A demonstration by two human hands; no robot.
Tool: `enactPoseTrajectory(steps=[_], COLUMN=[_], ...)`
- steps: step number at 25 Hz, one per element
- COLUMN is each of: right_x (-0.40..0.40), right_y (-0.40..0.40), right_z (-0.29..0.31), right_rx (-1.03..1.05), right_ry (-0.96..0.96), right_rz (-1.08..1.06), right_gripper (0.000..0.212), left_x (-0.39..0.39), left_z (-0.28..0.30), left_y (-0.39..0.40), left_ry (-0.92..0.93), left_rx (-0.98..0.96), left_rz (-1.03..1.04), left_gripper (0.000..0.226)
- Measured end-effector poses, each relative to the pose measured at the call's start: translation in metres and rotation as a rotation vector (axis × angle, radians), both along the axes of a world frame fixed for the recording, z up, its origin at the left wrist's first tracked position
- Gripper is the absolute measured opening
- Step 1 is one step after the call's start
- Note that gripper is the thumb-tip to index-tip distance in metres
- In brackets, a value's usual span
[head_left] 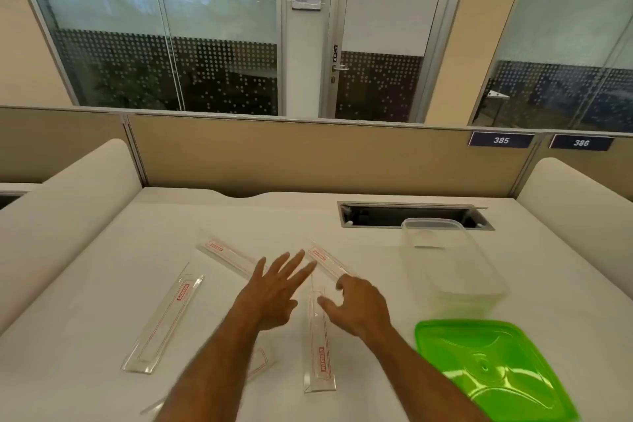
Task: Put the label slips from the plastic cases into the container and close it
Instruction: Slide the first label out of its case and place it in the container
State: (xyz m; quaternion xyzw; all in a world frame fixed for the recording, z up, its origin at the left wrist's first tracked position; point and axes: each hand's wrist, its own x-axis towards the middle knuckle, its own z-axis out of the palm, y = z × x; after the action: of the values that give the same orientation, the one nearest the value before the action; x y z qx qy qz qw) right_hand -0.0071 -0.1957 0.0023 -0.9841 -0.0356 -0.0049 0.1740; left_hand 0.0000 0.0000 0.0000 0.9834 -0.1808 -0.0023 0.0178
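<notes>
Several long clear plastic cases with red-printed label slips lie on the white desk: one at the left (164, 317), one further back (227, 255), one at the middle back (327, 264), one near the front (319, 349). A further case is partly hidden under my left forearm. My left hand (274, 295) hovers open, fingers spread, between the cases. My right hand (359, 305) is open with curled fingers over the top end of the front case, just below the middle back case. The clear container (448, 264) stands open at the right; its green lid (493, 370) lies in front of it.
A cable slot (411, 214) is recessed in the desk behind the container. A beige partition (308, 154) closes the back, and padded side dividers (68, 188) flank the desk. Glass walls and a door lie beyond.
</notes>
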Motion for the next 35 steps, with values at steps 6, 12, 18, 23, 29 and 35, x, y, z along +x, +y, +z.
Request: enactPoseTrajectory(steps=[6, 12, 18, 23, 29, 35], right_x=[-0.006, 0.004, 0.003, 0.016, 0.039, 0.031], right_y=[0.024, 0.007, -0.009, -0.035, -0.061, -0.062], right_z=[-0.017, -0.018, -0.015, 0.001, 0.031, 0.040], right_rx=[0.193, 0.108, -0.055, -0.097, -0.033, 0.035], right_ry=[0.568, 0.480, 0.316, -0.035, 0.146, 0.012], right_rz=[0.021, 0.023, 0.167, 0.249, 0.306, 0.275], right_gripper=[0.036, 0.023, 0.015, 0.050, 0.090, 0.061], left_x=[0.001, -0.001, -0.003, -0.009, -0.006, -0.007], left_z=[-0.013, -0.020, -0.024, -0.001, 0.002, 0.010], left_y=[-0.019, -0.017, -0.015, -0.006, 0.000, 0.001], left_ry=[0.038, -0.037, -0.093, -0.335, -0.599, -0.722], left_rx=[0.170, 0.142, 0.060, 0.000, -0.088, -0.283], left_rz=[-0.101, -0.024, 0.018, -0.100, -0.196, -0.127], left_gripper=[0.071, 0.049, 0.024, 0.026, 0.027, 0.038])
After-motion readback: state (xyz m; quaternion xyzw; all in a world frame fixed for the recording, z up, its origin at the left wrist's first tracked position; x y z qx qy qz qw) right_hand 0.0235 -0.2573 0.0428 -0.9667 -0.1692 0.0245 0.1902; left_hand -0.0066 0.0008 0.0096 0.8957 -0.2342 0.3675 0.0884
